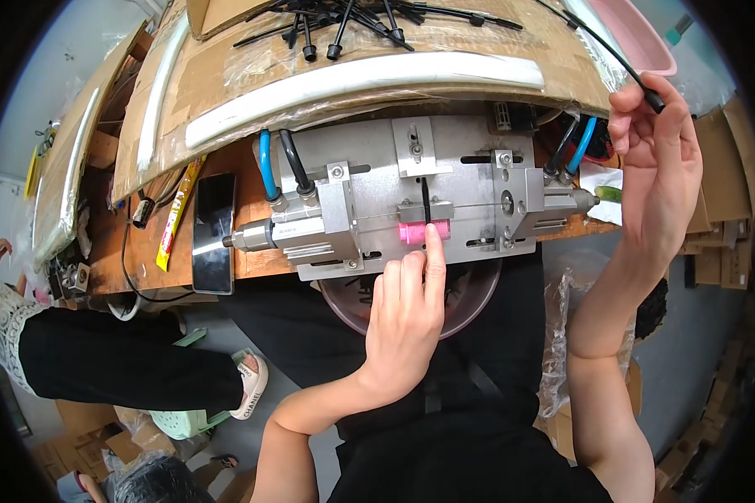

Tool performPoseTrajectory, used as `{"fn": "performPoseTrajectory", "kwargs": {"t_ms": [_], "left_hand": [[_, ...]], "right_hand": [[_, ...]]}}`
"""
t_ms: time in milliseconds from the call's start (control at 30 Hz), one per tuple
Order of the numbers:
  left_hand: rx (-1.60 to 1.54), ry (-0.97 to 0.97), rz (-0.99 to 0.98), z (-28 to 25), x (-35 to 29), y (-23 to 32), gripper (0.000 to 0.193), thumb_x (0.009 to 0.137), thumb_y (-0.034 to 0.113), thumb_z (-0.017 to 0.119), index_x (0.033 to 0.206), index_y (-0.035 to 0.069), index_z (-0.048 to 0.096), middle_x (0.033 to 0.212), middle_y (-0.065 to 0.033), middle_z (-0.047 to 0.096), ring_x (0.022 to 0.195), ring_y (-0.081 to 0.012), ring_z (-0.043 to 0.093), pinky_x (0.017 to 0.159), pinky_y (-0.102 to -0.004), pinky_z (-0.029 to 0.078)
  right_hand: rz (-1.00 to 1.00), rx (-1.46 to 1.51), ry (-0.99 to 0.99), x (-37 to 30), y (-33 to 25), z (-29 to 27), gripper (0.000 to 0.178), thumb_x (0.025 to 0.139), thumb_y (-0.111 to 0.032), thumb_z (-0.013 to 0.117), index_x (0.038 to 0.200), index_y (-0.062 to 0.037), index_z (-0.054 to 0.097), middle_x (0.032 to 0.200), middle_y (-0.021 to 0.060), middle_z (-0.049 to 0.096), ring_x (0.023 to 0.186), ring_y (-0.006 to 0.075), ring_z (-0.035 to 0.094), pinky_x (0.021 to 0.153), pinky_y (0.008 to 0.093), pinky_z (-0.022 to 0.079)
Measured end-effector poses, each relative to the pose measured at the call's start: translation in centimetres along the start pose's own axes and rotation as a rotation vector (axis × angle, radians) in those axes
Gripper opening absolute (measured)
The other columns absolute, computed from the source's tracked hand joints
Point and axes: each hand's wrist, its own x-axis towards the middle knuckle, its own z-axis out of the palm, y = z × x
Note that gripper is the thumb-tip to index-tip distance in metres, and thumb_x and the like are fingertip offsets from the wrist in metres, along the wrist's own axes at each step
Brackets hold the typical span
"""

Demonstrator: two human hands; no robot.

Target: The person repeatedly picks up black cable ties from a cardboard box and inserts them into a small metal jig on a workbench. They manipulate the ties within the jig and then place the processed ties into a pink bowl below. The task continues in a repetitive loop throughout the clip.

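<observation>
My left hand (407, 293) reaches in from below with its index finger stretched out and the other fingers loosely curled. That fingertip touches the near end of a thin black rod (426, 197), which lies upright in the picture across a small metal block and a pink pad (413, 232). These sit mid-plate on a metal fixture (470, 189) with an air cylinder (298, 235) on each side. At the upper right, my right hand (667, 155) pinches a black plastic rod (617, 54) near its thicker end. The left thumb is hidden.
Several black rods (335, 25) lie on a cardboard-covered shelf (394, 63) behind the fixture. Blue and black hoses rise from both cylinders. A phone (214, 235) and a yellow strip (176, 218) lie left. A bowl (466, 314) sits below the plate; another person's leg (134, 352) is left.
</observation>
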Motion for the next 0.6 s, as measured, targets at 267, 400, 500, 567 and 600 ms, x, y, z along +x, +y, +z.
{"fn": "performPoseTrajectory", "kwargs": {"t_ms": [267, 400, 500, 567, 600], "left_hand": [[-0.037, -0.056, 0.008, -0.6, 0.6, 0.0, 0.066, 0.075, -0.003, 0.060, 0.138, -0.009, 0.042, 0.097, -0.0099, 0.052, 0.081, -0.0198, 0.051, 0.076, -0.0296, 0.047], [-0.145, -0.101, -0.074, -1.8, -0.1, -0.8, 0.067, 0.076, -0.003, 0.058, 0.140, -0.009, 0.040, 0.101, -0.0116, 0.053, 0.087, -0.0241, 0.054, 0.081, -0.0324, 0.047], [-0.317, 0.023, -0.137, -4.3, 0.5, -1.5, 0.072, 0.073, -0.010, 0.066, 0.141, -0.007, 0.041, 0.106, -0.0130, 0.054, 0.090, -0.0264, 0.055, 0.079, -0.0350, 0.047], [-0.312, 0.051, -0.182, -5.0, 0.8, -1.8, 0.075, 0.070, -0.014, 0.069, 0.140, -0.007, 0.043, 0.103, -0.0125, 0.054, 0.088, -0.0252, 0.054, 0.076, -0.0350, 0.047], [-0.300, 0.062, -0.175, -5.0, 0.7, -2.0, 0.075, 0.069, -0.014, 0.069, 0.140, -0.006, 0.043, 0.103, -0.0124, 0.054, 0.088, -0.0251, 0.054, 0.075, -0.0350, 0.047]], "right_hand": [[0.050, -0.264, 0.038, -5.9, -1.1, 3.2, 0.020, 0.086, 0.009, 0.064, 0.104, 0.0042, 0.058, 0.098, 0.0185, 0.068, 0.083, 0.0178, 0.065, 0.067, 0.0244, 0.051], [-0.034, -0.678, -0.220, -11.4, 1.4, 6.0, 0.048, 0.074, 0.012, 0.073, 0.120, 0.0047, 0.061, 0.094, 0.0145, 0.068, 0.071, 0.0160, 0.065, 0.061, 0.0278, 0.053], [-0.047, -0.741, -0.314, -14.1, 3.1, 7.0, 0.062, 0.070, 0.012, 0.072, 0.129, 0.0102, 0.052, 0.086, 0.0144, 0.065, 0.064, 0.0226, 0.058, 0.059, 0.0330, 0.050], [-0.058, -0.757, -0.372, -15.2, 4.2, 7.2, 0.065, 0.072, 0.009, 0.072, 0.133, 0.0089, 0.049, 0.075, 0.0110, 0.059, 0.060, 0.0224, 0.055, 0.058, 0.0345, 0.047], [-0.025, -0.750, -0.384, -15.4, 4.6, 7.6, 0.066, 0.074, 0.007, 0.072, 0.135, 0.0066, 0.049, 0.067, 0.0083, 0.051, 0.060, 0.0217, 0.053, 0.058, 0.0346, 0.046]]}}
